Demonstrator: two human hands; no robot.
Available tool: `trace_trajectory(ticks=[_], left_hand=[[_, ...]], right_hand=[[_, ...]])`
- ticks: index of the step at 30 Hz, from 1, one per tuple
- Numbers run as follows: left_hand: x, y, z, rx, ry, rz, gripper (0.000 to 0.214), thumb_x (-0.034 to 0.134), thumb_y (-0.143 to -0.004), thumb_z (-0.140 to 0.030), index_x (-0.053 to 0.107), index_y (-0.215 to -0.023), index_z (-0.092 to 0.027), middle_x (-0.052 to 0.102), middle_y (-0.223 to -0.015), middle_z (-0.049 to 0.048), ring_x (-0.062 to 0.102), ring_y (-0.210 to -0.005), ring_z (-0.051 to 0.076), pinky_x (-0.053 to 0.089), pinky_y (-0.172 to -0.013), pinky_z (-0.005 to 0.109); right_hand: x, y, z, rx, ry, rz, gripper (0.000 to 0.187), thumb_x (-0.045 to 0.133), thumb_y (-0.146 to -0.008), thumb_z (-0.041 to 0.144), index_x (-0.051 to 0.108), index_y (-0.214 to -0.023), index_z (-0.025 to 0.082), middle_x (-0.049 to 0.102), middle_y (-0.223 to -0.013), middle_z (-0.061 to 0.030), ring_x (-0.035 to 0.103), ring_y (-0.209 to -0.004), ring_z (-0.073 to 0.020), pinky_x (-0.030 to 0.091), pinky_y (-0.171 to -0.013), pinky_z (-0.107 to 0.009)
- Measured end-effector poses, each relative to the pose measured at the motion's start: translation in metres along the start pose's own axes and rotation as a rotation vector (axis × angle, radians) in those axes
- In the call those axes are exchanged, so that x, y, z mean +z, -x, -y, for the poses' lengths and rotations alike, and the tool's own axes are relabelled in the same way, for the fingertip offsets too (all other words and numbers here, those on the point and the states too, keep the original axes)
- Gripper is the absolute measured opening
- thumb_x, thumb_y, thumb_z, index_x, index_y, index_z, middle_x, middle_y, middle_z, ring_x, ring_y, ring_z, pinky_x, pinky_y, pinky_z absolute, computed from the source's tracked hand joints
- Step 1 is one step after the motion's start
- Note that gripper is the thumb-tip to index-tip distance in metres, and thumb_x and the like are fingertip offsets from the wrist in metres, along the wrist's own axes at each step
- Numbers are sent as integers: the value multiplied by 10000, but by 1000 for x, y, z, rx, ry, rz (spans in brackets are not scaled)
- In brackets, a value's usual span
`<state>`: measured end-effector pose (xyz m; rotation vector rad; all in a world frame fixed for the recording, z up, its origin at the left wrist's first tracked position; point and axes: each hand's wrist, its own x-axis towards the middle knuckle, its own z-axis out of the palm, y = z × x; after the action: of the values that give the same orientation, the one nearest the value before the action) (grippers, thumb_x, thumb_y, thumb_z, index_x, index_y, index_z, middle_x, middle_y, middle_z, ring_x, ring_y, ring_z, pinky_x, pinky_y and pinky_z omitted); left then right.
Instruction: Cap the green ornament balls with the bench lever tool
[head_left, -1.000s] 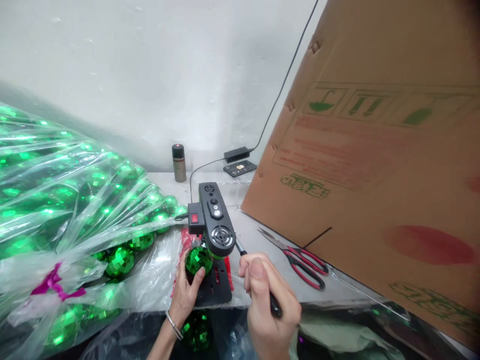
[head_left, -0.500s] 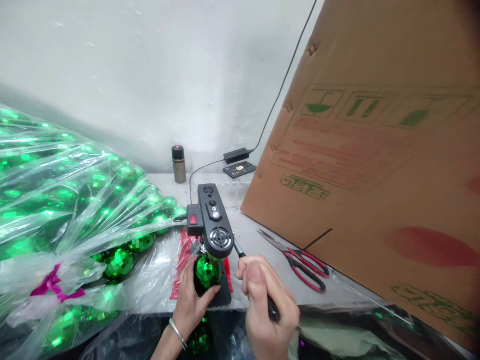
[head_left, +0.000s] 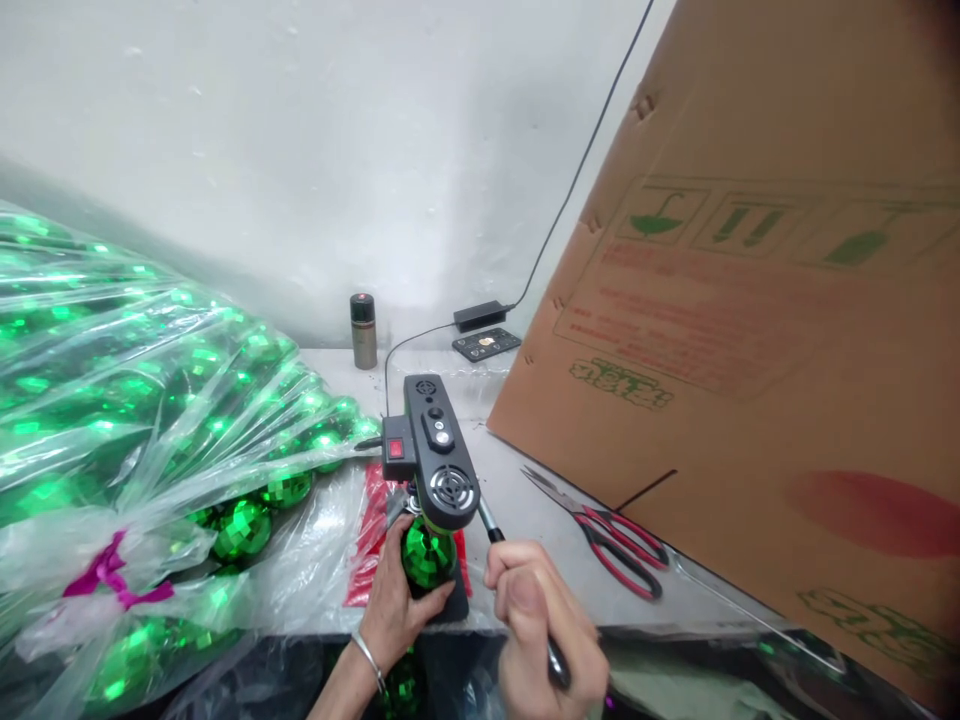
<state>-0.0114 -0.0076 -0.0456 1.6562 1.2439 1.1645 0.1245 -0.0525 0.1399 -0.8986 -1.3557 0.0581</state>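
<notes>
so left hand (head_left: 394,596) is cupping a green ball (head_left: 429,556) by the black machine (head_left: 441,450), right hand (head_left: 551,625) wrapped round a handle (head_left: 496,536)

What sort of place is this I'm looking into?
Probably a small workshop or packing area. Showing it: a black, elongated, round-ended bench-top machine, a clear plastic bag holding shiny green faceted balls, and a large brown printed cardboard box.
</notes>
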Motion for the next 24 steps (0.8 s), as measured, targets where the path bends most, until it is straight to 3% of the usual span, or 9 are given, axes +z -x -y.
trace_trajectory(ticks=[8,16,24], left_hand=[[4,4,0,-59,-34,-31,848,864,-792,-376,500,-1525,-155,639,-1548,257,617,-1487,465,475,-1262,711],[2,5,-5,-57,-30,-15,839,856,-790,-390,505,-1515,-157,661,-1523,250,640,-1461,455,502,-1244,694],[5,7,3,-58,-24,-12,849,856,-800,-418,493,-1523,-163,642,-1549,249,618,-1487,455,481,-1263,702]], right_hand=[[13,14,-10,-38,-7,-147,361,461,-1114,90,514,-780,217,538,-697,36,511,-548,-88,392,-535,-259],[11,15,-10,-44,34,-138,388,470,-1133,139,502,-754,214,547,-713,35,521,-567,-85,394,-535,-249],[12,16,-3,44,81,-140,437,487,-1165,256,499,-730,215,557,-690,39,499,-557,-90,358,-524,-264]])
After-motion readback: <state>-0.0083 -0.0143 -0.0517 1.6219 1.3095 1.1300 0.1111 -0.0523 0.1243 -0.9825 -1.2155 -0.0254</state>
